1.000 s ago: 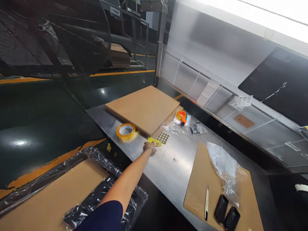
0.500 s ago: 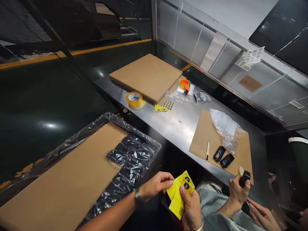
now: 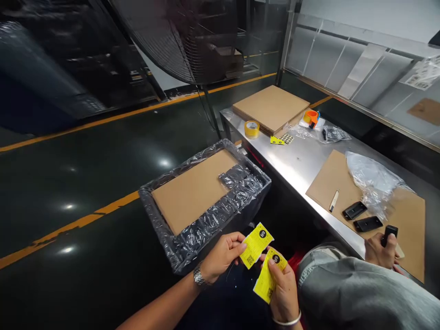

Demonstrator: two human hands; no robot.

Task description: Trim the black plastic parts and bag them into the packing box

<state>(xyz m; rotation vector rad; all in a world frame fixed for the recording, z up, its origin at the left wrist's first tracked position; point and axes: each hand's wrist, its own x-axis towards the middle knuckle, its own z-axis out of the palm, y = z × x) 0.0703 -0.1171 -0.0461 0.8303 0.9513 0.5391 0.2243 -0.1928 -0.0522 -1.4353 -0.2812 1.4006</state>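
Between the thumb and fingers of my left hand [image 3: 223, 256] is a yellow label [image 3: 256, 246] with a black round mark and a small square code. My right hand [image 3: 284, 288] pinches a second yellow label [image 3: 270, 275] of the same look, its lower corner pointing down. The two labels are held side by side, slightly apart. Just beyond my hands stands a plastic-lined box [image 3: 206, 224]. Inside it, bagged black parts [image 3: 237, 176] lie beside a cardboard sheet [image 3: 192, 190].
A metal table [image 3: 285, 165] on the right bears stacked cardboard [image 3: 271, 107], a tape roll [image 3: 252, 129], an orange tape dispenser [image 3: 312, 118], a utility knife [image 3: 333, 200] and black parts [image 3: 367, 223]. A co-worker's hand [image 3: 380, 252] holds another black part close by. A large fan [image 3: 178, 46] stands behind.
The labels, overlapping before, are now separated, one in each hand. My view has swung left, bringing in the fan and the whole box. The co-worker's hand now sits lower over the cardboard.
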